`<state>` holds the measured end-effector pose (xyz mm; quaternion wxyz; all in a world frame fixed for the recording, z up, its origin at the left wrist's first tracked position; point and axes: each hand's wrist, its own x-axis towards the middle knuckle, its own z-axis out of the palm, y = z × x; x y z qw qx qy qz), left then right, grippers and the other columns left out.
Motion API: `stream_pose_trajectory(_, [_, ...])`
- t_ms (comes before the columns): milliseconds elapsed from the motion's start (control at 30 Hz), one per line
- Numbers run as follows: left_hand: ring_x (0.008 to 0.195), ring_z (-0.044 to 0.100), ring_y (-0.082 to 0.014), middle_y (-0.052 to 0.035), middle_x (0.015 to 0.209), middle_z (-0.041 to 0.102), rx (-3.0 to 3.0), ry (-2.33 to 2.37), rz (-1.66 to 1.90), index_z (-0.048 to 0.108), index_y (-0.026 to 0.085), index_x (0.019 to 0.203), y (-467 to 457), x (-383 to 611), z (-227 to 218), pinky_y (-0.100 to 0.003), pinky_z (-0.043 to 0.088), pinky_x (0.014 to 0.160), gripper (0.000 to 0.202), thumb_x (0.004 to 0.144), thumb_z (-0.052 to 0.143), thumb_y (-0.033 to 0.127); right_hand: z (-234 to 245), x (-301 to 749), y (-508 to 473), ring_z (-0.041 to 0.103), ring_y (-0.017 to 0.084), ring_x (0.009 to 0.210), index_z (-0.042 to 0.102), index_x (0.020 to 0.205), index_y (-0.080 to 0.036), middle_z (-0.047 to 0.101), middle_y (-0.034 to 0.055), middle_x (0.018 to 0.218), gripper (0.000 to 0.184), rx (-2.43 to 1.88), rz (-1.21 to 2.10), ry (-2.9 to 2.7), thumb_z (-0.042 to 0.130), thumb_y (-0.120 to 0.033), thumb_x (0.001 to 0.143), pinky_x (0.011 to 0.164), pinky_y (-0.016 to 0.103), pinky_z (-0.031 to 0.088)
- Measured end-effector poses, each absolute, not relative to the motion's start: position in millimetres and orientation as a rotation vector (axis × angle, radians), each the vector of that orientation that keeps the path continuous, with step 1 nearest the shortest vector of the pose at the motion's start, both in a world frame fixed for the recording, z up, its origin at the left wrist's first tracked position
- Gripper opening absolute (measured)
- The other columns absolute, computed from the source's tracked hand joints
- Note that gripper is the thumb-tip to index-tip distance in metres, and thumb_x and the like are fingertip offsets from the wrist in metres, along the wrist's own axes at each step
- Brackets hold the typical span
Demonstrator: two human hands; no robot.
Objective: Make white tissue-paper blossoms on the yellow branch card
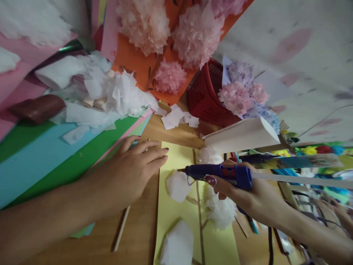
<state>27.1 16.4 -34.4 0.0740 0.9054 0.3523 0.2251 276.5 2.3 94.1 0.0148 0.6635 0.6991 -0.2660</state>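
Note:
My right hand grips a blue hot glue gun, with a pale glue stick running out of its back. The nozzle points left, just above a white paper blossom on the yellow sheet. A drawn brown stem and fluffy white paper flowers also show on this sheet. At the sheet's left edge, my left hand lies palm down, fingers stretched out, partly over a thin wooden stick. A folded white paper piece sits lower on the sheet.
Coloured paper sheets and a heap of white tissue fill the left. Behind are an orange card with pink paper flowers, a red basket and a white paper roll. Tools and cords crowd the right.

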Motion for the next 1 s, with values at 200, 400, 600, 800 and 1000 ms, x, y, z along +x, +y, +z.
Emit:
stream_pose_trajectory(200, [0.127, 0.050, -0.0253, -0.0004, 0.136, 0.064, 2.729, 1.038, 0.705, 0.061, 0.021, 0.125, 16.2, 25.7, -31.1, -0.047, 0.029, 0.099, 0.051, 0.082, 0.041, 0.001, 91.1, 285.0, 0.3, 0.054, 0.017, 0.041, 0.063, 0.062, -0.024, 0.058, 0.0015, 0.048, 0.045, 2.181, -0.780, 2.182, 0.060, -0.067, 0.076, 0.032, 0.026, 0.041])
stream_pose_trajectory(400, [0.127, 0.049, -0.0252, -0.0003, 0.136, 0.064, 2.755, 1.026, 0.732, 0.060, 0.020, 0.125, 16.1, 24.3, -32.4, -0.047, 0.029, 0.098, 0.055, 0.078, 0.039, 0.000, 90.2, 290.0, -3.4, 0.051, 0.018, 0.037, 0.062, 0.061, -0.024, 0.056, 0.0030, 0.047, 0.046, 2.261, -0.663, 2.157, 0.062, -0.069, 0.071, 0.029, 0.029, 0.038])
stream_pose_trajectory(600, [0.128, 0.048, -0.0242, -0.0013, 0.138, 0.062, 2.718, 1.052, 0.707, 0.060, 0.022, 0.125, 15.9, 25.1, -34.0, -0.046, 0.030, 0.099, 0.055, 0.078, 0.042, 0.001, 88.2, 286.3, -3.8, 0.066, 0.025, 0.060, 0.070, 0.075, -0.024, 0.070, 0.0070, 0.065, 0.049, 2.188, -0.751, 2.318, 0.059, -0.072, 0.078, 0.047, 0.033, 0.051])
stream_pose_trajectory(800, [0.128, 0.049, -0.0245, -0.0019, 0.137, 0.063, 2.719, 1.056, 0.707, 0.062, 0.023, 0.124, 16.4, 26.1, -35.4, -0.045, 0.031, 0.100, 0.056, 0.075, 0.044, 0.001, 82.1, 291.3, -13.1, 0.057, 0.018, 0.058, 0.060, 0.065, -0.022, 0.060, 0.0033, 0.063, 0.045, 1.878, -0.606, 2.491, 0.054, -0.058, 0.090, 0.053, 0.032, 0.043])
stream_pose_trajectory(1000, [0.127, 0.051, -0.0233, -0.0006, 0.135, 0.064, 2.718, 1.040, 0.716, 0.062, 0.022, 0.122, 19.1, 26.2, -35.6, -0.044, 0.031, 0.099, 0.054, 0.077, 0.043, 0.000, 75.9, 289.6, -34.9, 0.052, 0.019, 0.064, 0.052, 0.064, -0.021, 0.050, 0.0009, 0.058, 0.040, 1.691, -0.348, 2.683, 0.060, -0.050, 0.089, 0.065, 0.037, 0.043])
